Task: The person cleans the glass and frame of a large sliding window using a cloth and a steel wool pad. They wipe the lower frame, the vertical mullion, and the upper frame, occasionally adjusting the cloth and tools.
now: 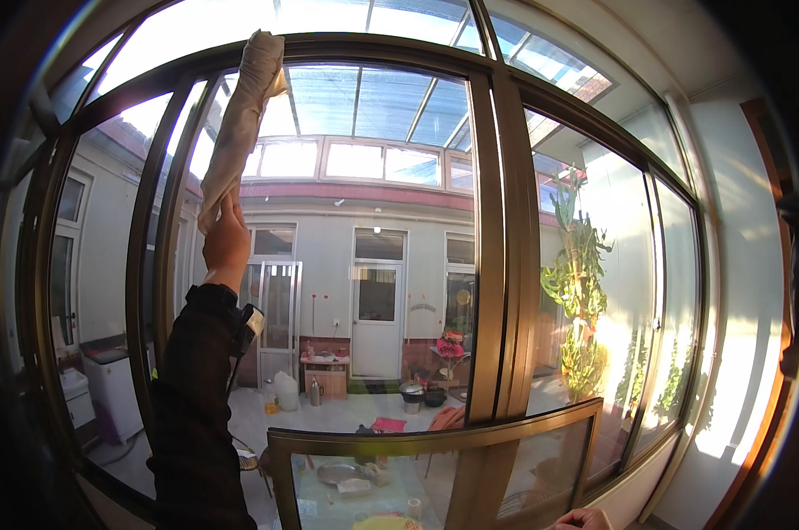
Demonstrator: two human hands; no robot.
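Observation:
My left hand [227, 240], raised in a black sleeve, grips the lower end of a long beige cloth bundle [244, 126]. The bundle stands nearly upright, and whatever stiffens it is hidden inside. Its top overlaps the upper rail [373, 50] of a bronze-coloured window frame; whether they touch cannot be judged. Glass panes fill the frame behind the hand. At the bottom edge my right hand [580, 521] is mostly cut off, its fingers curled. It is close to the right side of a smaller framed glass panel [432, 434]; its hold is unclear.
A thick bronze mullion [511, 265] divides the window. Beyond the glass are a tall green plant [575, 285], a white door [377, 298], a washing machine [113, 384], a pot [412, 396] and a table with dishes [373, 493]. A white wall [737, 265] rises at right.

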